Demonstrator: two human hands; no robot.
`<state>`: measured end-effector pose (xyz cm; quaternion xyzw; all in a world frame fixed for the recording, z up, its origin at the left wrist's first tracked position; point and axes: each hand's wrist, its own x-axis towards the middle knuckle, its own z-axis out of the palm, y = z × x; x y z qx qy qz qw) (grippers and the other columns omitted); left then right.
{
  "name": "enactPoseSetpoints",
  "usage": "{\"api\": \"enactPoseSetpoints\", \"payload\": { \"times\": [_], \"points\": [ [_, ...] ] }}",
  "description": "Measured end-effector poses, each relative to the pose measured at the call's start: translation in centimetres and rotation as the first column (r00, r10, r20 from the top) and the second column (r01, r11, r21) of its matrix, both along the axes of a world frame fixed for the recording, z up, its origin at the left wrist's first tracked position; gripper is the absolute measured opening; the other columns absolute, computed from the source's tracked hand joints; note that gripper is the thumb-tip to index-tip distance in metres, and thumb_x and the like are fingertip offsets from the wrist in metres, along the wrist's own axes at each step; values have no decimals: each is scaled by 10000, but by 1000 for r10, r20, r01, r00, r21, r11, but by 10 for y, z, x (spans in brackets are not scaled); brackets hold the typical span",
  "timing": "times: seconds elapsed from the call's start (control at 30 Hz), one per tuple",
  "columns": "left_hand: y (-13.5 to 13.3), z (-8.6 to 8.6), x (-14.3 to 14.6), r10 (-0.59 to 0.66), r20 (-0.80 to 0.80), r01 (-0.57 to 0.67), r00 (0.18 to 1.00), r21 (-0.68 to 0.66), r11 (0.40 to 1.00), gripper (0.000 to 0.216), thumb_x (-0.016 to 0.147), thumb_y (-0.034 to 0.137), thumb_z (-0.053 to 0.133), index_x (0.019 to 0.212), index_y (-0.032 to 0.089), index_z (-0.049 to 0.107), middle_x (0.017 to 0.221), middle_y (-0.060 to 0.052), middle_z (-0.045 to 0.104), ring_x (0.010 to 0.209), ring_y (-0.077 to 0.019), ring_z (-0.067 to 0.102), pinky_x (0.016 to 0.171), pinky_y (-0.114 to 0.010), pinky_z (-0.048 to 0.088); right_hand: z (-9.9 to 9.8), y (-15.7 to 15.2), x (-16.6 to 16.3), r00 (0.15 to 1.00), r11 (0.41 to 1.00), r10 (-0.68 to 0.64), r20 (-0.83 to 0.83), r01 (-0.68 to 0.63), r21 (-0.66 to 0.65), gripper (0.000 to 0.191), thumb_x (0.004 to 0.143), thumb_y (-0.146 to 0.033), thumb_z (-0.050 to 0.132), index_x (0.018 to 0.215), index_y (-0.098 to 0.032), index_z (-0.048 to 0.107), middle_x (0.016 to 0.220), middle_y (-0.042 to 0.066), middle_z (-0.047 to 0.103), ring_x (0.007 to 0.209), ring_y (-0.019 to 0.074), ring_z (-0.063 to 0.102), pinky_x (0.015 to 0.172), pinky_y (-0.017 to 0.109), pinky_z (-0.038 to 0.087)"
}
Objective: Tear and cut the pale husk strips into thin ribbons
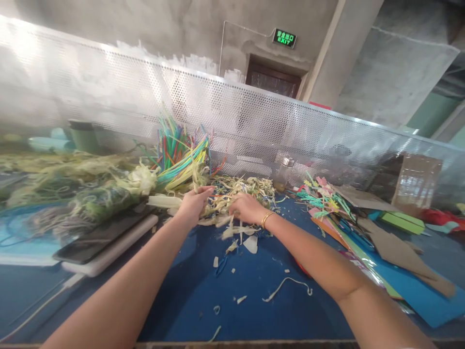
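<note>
My left hand [193, 206], mid-frame, has its fingers drawn close together beside a pale twisted strand [196, 175]; I can't tell whether they grip it. My right hand [249, 208] curls narrow into the pile of dry strips [258, 186] at the frame's centre, its hold blurred. The strips lie tangled, so a hard tug could snap one or drag its neighbours along. A wide swing to the right could tip the glass jar [284, 174], near the pile; loose scraps [250, 244] below could snag too.
</note>
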<state>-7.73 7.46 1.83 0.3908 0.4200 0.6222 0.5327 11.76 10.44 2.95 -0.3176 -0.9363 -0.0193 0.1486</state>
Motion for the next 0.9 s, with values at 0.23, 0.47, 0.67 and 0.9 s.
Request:
{"api": "enactPoseSetpoints", "payload": {
  "times": [0.23, 0.47, 0.67, 0.9],
  "points": [
    [2, 3, -1, -8, 141, 0, 990, 57, 998, 222, 751, 303, 618, 892, 132, 622, 479, 106, 195, 347, -39, 156, 340, -178, 74, 45, 30, 19, 536, 926, -331, -776, 27, -376, 221, 806, -396, 590, 748, -183, 582, 624, -8, 605, 546, 116, 544, 513, 230, 390],
    [0, 3, 2, -2, 128, -8, 992, 80, 997, 203, 796, 295, 571, 897, 127, 619, 500, 99, 189, 364, -43, 158, 343, -178, 84, 42, 22, 17, 536, 839, -382, -753, -140, -526, 263, 723, -359, 691, 868, -175, 570, 855, 40, 659, 678, 120, 620, 589, 237, 485],
    [-1, 5, 2, 40, 126, -49, 991, 62, 997, 184, 797, 284, 561, 887, 131, 611, 494, 100, 183, 363, -41, 152, 345, -175, 92, 28, 7, 15, 944, 948, -289, -158, 259, -184, 179, 727, -196, 678, 906, -192, 662, 891, 45, 677, 818, 165, 619, 778, 312, 467],
    [-2, 6, 3, 28, 127, -38, 991, 76, 996, 162, 798, 270, 556, 858, 128, 604, 492, 100, 181, 367, -41, 148, 352, -177, 84, 8, 13, 8, 951, 949, -308, 11, 306, 75, 105, 729, -128, 598, 748, -183, 685, 840, 79, 665, 908, 228, 585, 797, 341, 433]
  ]
}}
